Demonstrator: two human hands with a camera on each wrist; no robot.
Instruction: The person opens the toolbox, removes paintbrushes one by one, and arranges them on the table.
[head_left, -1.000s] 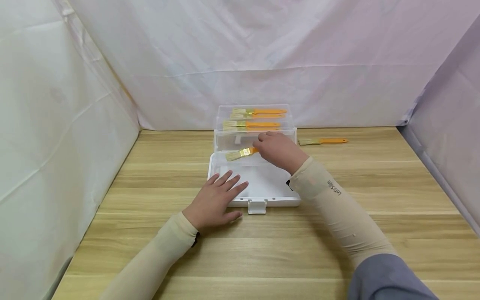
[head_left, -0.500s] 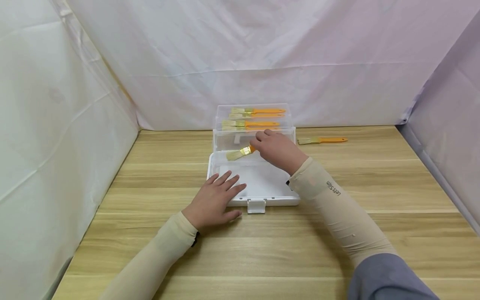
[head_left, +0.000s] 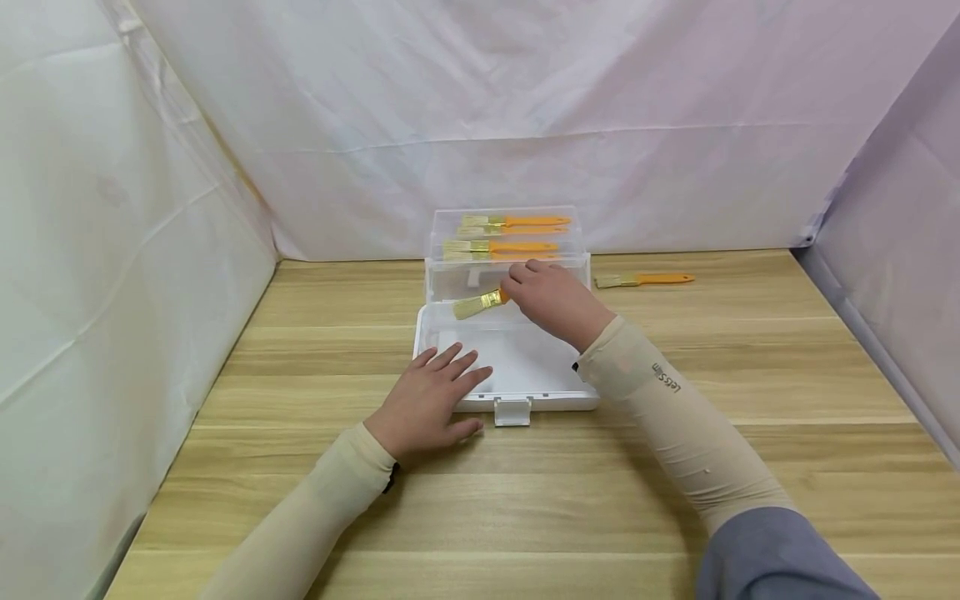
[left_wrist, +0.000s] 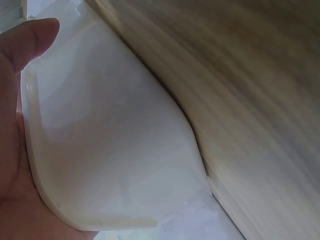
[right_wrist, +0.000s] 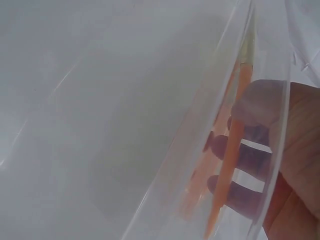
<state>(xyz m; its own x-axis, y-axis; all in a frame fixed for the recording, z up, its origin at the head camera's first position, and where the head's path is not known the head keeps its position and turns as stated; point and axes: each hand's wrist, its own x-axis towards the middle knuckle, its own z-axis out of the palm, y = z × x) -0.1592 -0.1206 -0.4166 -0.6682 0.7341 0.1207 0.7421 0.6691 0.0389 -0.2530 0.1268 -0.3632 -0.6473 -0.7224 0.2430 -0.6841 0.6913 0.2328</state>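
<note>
White cloth sheets (head_left: 510, 83), creased and faintly tinted lilac, hang as walls around a tabletop (head_left: 525, 500) of pale yellow-brown wood grain in the head view. Centred on the wood, the white plastic box (head_left: 517, 358) has a shallow, rounded-corner base, a flat latch (head_left: 512, 412) on its front edge, and a translucent lid (head_left: 450, 283) raised at its back. Over the back part of the box, the right hand (head_left: 555, 300) grips a flat paintbrush (head_left: 478, 305) by its orange handle, with a shiny gold ferrule and pale bristles pointing towards the box's left side. Several similar paintbrushes (head_left: 517, 247) show through the clear plastic at the box's back, and a lone paintbrush (head_left: 645, 281) lies on the wood to its right. At the box's front left corner the left hand (head_left: 431, 400) rests, fingers spread and grasping nothing. Stretchy beige sleeves (head_left: 660, 408) cover both forearms, the right one printed with dark lettering. From the left wrist, the thumb and palm lie along the smooth, milky box, beside blurred wood grain. From the right wrist, curled fingers and thumb hold the orange handle, seen hazily through the box's translucent plastic.
</note>
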